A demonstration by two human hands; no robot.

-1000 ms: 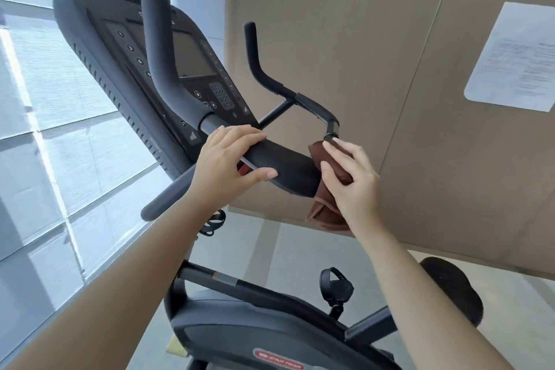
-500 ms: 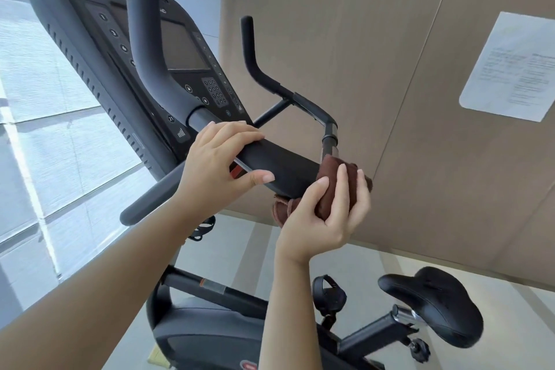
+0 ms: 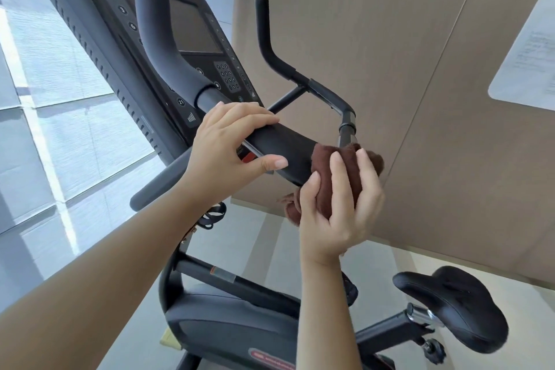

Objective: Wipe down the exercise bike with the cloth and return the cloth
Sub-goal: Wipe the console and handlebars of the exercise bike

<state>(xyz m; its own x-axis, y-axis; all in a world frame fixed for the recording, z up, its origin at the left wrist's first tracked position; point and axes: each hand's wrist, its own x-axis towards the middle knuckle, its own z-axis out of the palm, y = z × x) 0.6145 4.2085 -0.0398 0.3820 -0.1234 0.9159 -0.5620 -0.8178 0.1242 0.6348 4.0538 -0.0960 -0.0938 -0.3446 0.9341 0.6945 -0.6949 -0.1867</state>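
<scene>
The black pad [image 3: 285,150] below the console [image 3: 192,30] of the exercise bike [image 3: 228,318] is held by the left hand [image 3: 228,153], its grip curled over the top with the thumb underneath. A brown cloth [image 3: 323,177] is pressed against the pad's right end and clutched by the right hand [image 3: 339,213], whose grip is closed round it, fingers pointing up. The saddle [image 3: 456,306] is seen lower right.

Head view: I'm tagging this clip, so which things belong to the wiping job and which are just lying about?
Job: cloth, held by the right hand; bike, held by the left hand.
Lying about: paper on the wall; window.
</scene>
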